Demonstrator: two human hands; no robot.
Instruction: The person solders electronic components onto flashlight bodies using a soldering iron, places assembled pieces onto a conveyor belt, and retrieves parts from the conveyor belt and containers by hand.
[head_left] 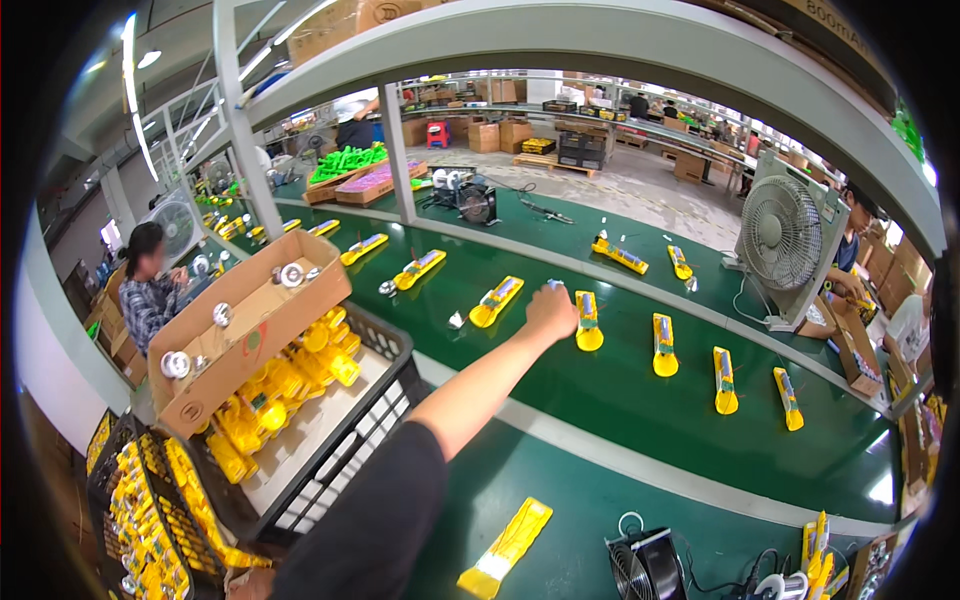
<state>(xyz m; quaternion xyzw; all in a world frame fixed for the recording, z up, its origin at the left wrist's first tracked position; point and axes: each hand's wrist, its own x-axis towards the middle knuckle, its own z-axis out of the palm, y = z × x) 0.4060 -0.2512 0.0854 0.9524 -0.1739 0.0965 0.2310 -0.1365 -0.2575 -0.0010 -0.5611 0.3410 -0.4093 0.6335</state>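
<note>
The left hand (552, 312) curls beside a round-ended, glossy yellow casing (589, 332).

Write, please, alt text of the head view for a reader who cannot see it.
A person's left hand reaches over a long green surface beside a yellow part, one of several spaced along it. At left, a black crate holds yellow pieces.

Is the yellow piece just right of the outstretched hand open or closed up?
Open, by its look: the yellow piece beside the left hand shows a bluish-grey part uncovered above its round end.
</note>
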